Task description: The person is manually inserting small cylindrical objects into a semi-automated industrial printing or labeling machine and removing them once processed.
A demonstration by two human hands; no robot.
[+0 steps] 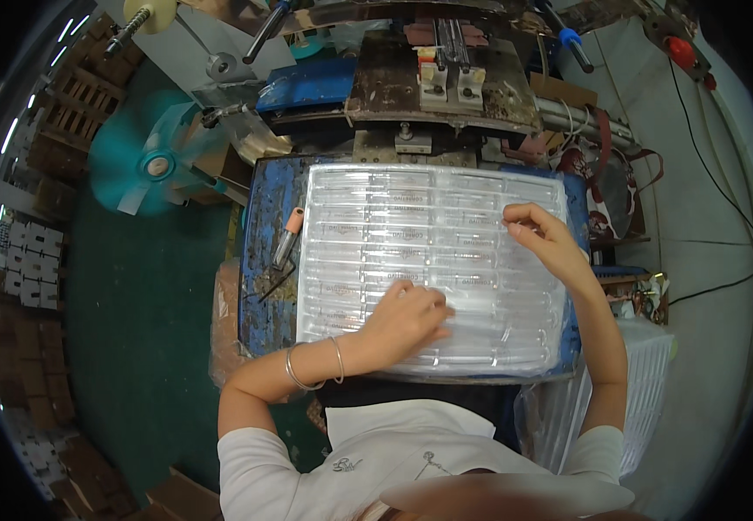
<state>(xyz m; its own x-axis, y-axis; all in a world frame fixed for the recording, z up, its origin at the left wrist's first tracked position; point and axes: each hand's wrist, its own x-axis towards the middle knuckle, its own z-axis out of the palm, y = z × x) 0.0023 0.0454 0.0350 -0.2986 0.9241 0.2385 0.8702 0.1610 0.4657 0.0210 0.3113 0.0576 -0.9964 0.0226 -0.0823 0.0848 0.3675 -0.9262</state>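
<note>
A wide white tray lies in front of me, filled with rows of clear, slim plastic pieces bearing dark print; their exact kind is hard to tell. Low over the middle of these rows is my left hand, palm down, its fingers loosely bent and apart, with slight blur at the tips. My right hand is over the upper right part of the tray. Its thumb and forefinger come together in a pinch, and whatever may be between them is too small to make out.
The tray rests on a worn blue table. A marker-like tube with an orange cap and a black hex key lie left of it. Behind stands a machine with a metal plate. A teal fan is at left.
</note>
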